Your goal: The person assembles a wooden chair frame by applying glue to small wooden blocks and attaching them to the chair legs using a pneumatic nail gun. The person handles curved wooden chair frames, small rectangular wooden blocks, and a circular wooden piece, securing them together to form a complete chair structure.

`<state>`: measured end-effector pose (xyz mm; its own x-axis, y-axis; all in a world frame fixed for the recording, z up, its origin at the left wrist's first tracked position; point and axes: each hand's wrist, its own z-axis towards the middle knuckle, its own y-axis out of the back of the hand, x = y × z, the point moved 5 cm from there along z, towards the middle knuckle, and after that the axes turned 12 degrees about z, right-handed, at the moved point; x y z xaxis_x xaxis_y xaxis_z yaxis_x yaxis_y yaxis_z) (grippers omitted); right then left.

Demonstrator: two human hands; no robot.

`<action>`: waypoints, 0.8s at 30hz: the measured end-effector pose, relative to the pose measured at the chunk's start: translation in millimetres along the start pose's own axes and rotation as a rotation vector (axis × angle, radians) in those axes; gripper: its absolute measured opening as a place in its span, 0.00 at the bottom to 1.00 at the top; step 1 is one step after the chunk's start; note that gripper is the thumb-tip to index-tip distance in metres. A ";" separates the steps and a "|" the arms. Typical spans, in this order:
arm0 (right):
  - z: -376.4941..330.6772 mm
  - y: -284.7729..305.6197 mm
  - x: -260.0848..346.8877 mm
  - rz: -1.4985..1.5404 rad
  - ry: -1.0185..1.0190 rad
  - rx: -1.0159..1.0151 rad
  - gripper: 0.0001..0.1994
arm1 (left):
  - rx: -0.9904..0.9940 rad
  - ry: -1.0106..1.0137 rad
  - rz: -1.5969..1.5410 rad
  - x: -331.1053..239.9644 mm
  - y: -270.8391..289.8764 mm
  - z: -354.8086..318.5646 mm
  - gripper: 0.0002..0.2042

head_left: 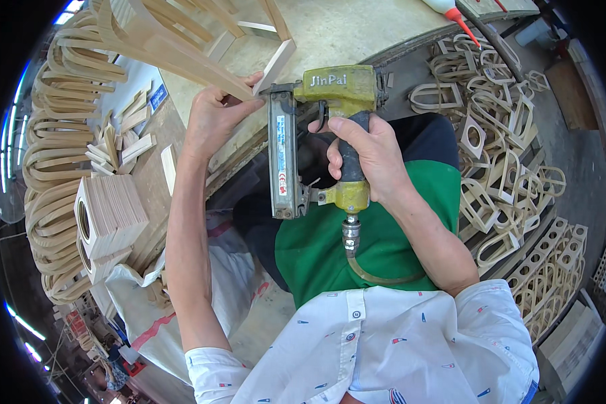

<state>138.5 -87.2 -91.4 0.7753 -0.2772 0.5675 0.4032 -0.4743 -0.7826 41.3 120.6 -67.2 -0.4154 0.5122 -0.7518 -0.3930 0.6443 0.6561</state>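
Frame [185, 59] in left grip [214, 122], nailer [340, 87] in right grip [376, 153].

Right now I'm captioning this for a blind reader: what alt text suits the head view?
A person's right hand grips a yellow-green pneumatic fastener gun, its nose beside the corner of a pale wooden frame that the left hand holds at a workbench. Curved wooden loops are stacked at left; more wooden pieces lie piled at right.
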 end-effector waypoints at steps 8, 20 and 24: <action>1.5 3.4 -1.1 -0.026 -0.032 -0.006 0.11 | -0.019 -0.003 0.058 2.8 0.6 0.6 0.14; 0.5 0.5 -2.1 -0.058 -0.028 -0.003 0.12 | 0.037 -0.054 -0.020 -1.6 2.4 1.6 0.17; -1.8 -1.3 -2.1 -0.051 -0.016 -0.020 0.12 | 0.032 -0.021 -0.002 0.2 1.5 1.9 0.17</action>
<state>135.5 -87.5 -91.2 0.7620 -0.2387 0.6020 0.4329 -0.5037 -0.7476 42.2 122.7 -66.5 -0.3972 0.5221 -0.7548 -0.3675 0.6632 0.6521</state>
